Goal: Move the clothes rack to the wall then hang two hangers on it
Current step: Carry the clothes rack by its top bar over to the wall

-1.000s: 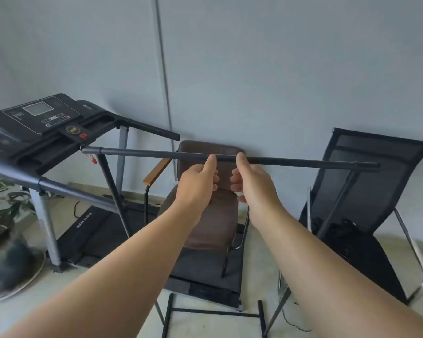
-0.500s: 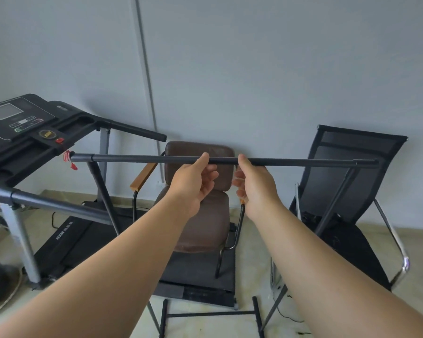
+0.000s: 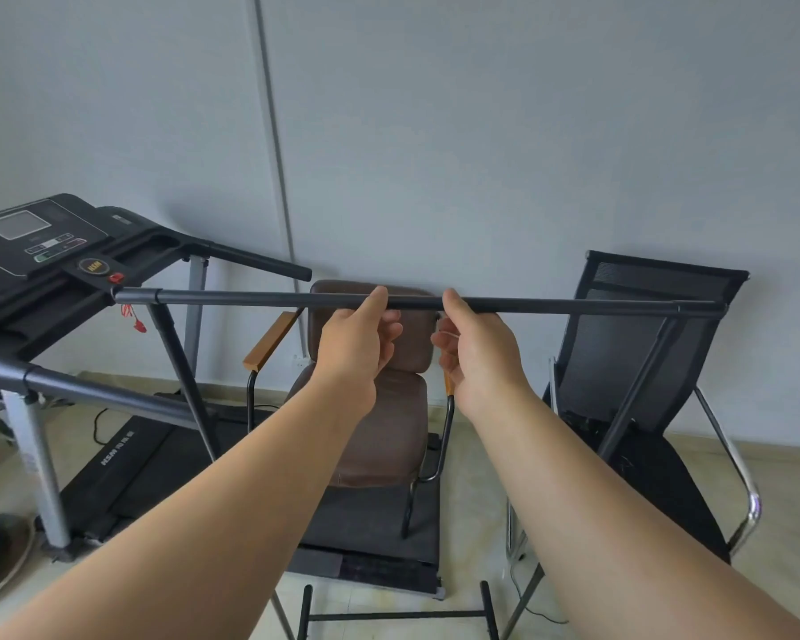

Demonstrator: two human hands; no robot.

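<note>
The clothes rack [image 3: 573,306] is a black metal frame with a long horizontal top bar, slanted legs at each end and a foot bar near the floor. It stands in front of me, close to the pale wall [image 3: 481,131]. My left hand [image 3: 359,351] and my right hand [image 3: 474,353] both grip the middle of the top bar, side by side, thumbs on top and fingers curled under it. No hangers are in view.
A treadmill [image 3: 42,251] stands at the left, its handrail near the rack's left end. A brown armchair [image 3: 389,408] sits behind the bar at the wall, on a dark mat. A black mesh chair [image 3: 643,344] stands at the right. A plant pot shows at the bottom left.
The rack has shifted a little to the right relative to the treadmill, and the bar now sits level. Both hands keep their grip on the bar.
</note>
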